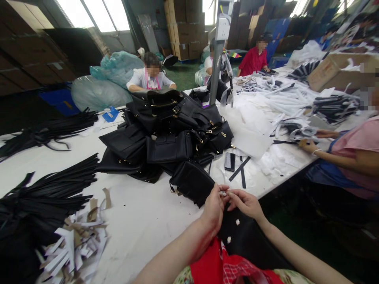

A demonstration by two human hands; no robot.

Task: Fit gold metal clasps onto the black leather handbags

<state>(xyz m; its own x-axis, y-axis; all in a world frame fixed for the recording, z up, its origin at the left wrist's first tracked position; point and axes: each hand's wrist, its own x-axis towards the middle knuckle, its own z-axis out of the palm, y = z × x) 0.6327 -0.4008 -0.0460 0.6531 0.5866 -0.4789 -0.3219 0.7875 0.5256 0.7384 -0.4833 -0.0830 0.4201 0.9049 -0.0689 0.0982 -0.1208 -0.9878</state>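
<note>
My left hand (213, 205) and my right hand (244, 203) meet at the table's near edge, fingers pinched together. Between their fingertips is a small, shiny, pale piece (222, 193), too small to name; the left fingers close round it and the right fingertips touch it. Beneath my hands a black bag piece (251, 238) lies over my lap, with two small light metal-looking spots on it. Just beyond my left hand lies a black bag (192, 182), its near end partly hidden by that hand.
A heap of black handbags (168, 146) with gold fittings fills the table's middle. Black strap bundles (68, 185) and paper scraps (77, 240) lie left. A phone (229, 161) and loose black strips (243, 173) lie ahead. A post (217, 71) stands behind; co-workers sit around.
</note>
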